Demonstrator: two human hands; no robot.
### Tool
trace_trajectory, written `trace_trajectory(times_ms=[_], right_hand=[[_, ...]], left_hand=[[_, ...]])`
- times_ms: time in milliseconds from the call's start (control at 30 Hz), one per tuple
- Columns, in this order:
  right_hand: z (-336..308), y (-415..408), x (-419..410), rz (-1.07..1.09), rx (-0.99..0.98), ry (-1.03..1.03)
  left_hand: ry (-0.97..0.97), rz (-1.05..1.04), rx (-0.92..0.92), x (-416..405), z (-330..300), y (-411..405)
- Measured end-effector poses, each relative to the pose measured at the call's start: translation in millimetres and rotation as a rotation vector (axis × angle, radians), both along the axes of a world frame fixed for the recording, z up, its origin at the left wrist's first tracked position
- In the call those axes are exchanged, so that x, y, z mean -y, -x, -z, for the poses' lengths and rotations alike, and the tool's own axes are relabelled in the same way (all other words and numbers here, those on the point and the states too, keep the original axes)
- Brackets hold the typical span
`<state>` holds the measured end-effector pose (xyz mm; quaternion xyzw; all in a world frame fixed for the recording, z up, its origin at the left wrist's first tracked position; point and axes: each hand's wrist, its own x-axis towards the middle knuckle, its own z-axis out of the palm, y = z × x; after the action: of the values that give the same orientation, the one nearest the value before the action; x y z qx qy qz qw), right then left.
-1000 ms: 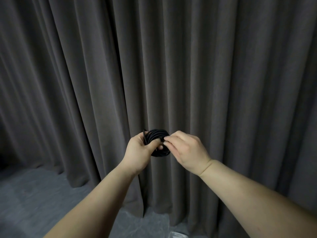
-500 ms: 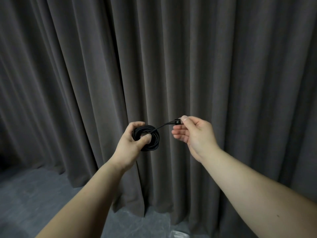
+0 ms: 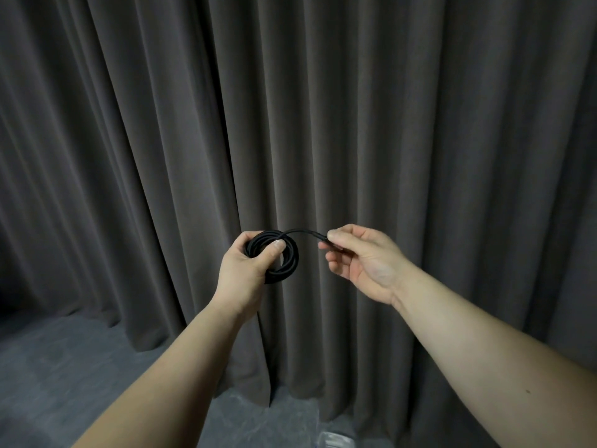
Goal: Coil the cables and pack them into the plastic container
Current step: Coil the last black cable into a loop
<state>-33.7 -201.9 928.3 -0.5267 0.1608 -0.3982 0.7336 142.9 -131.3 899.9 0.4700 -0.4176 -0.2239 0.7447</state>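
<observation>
The left hand [image 3: 245, 270] grips the coiled black cable [image 3: 284, 263], thumb pressed across the loops. The right hand [image 3: 361, 257] pinches the cable's free end [image 3: 323, 242]. Only a clear plastic corner [image 3: 334, 440] shows at the bottom edge, contents hidden; grey curtain [image 3: 355, 124] hangs behind.

Part of the coiled black cable [image 3: 284, 258] is hidden behind the fingers and palm of the left hand [image 3: 247, 270]. Its free end is covered by the pinching thumb and fingers of the right hand [image 3: 361, 258], so the plug cannot be made out. A clear plastic object [image 3: 336, 440] is cut off by the bottom edge; its shape cannot be told.
</observation>
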Motion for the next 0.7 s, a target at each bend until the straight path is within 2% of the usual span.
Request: trace_trajectory(times_ms=[100,233,300,367,467,567,700], right_hand=[[0.2,-1.9,-0.4,0.132,-0.188,0.331],[11.1,-3.3,11.0,0.489,-0.583,1.053],[17.1,-6.3,12.0,0.599,-0.602,1.196],[19.3,-9.5,9.6,0.648,-0.521,1.165],[21.6,-15.9,4.2,0.642,-0.45,0.925],[20.0,-22.0,-4.5,0.419,-0.281,0.557],[11.0,-15.8,-16.1,0.043,0.016,0.191]], left_hand=[[-0.006,-0.005,0.017,-0.9,-1.8,0.3],[-0.004,0.107,-0.119,-1.6,-5.7,9.4],[0.028,0.22,-0.224,-2.2,-5.5,15.5],[0.047,0.289,-0.291,-2.0,-5.5,20.2],[0.049,0.319,-0.31,-3.3,-4.6,27.7],[0.054,0.247,-0.226,-3.0,-3.8,34.4],[0.039,-0.031,0.06,0.5,-1.6,37.6]])
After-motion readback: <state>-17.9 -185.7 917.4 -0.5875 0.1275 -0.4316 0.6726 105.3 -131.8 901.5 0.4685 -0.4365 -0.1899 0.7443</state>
